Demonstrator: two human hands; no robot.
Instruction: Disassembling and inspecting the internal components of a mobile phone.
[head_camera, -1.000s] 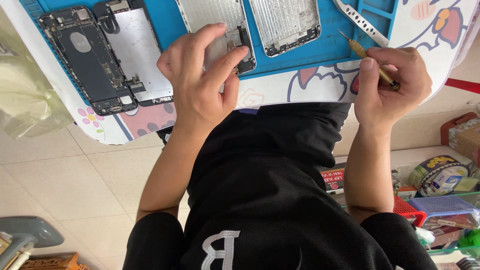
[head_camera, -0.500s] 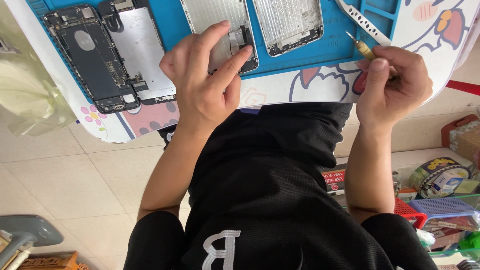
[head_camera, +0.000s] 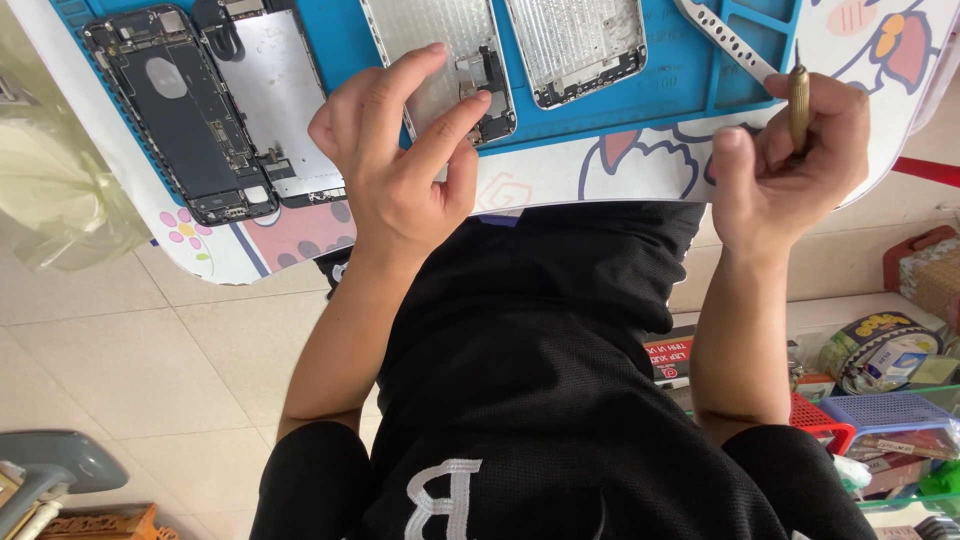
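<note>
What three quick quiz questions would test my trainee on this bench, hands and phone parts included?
1. True or false: the right hand holds a slim brass-coloured screwdriver, tip up, clear of both silver housings.
2. The left hand has its fingertips on: A the red basket; B the nearer silver housing; C the metal strip.
3. Fill in: on the blue mat, the dark opened phone lies at the picture's ___ end.

Key: 1 true; 2 B; 3 left.
</note>
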